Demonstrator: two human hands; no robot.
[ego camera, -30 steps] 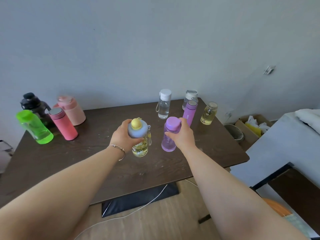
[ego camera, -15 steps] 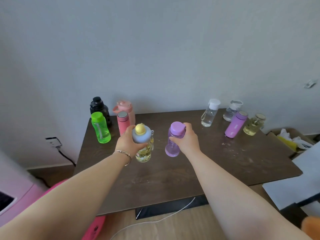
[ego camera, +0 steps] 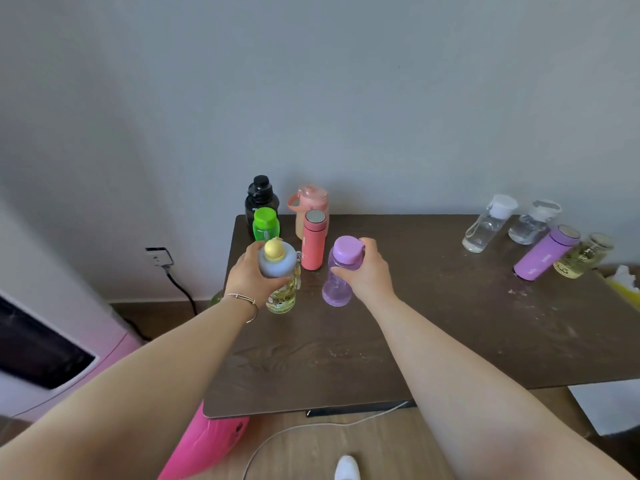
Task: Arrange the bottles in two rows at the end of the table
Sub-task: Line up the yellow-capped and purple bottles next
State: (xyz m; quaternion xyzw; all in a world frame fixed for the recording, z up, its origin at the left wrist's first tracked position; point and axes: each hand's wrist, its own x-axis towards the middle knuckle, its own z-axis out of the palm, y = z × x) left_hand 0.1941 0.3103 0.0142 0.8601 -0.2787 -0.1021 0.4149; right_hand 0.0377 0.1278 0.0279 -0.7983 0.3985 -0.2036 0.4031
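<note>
Left hand [ego camera: 250, 276] clasps yellow-capped bottle [ego camera: 280, 278], right hand [ego camera: 367, 271] clasps lilac bottle [ego camera: 341, 270]; both just before coral flask [ego camera: 313, 240], likely extending rows.
</note>
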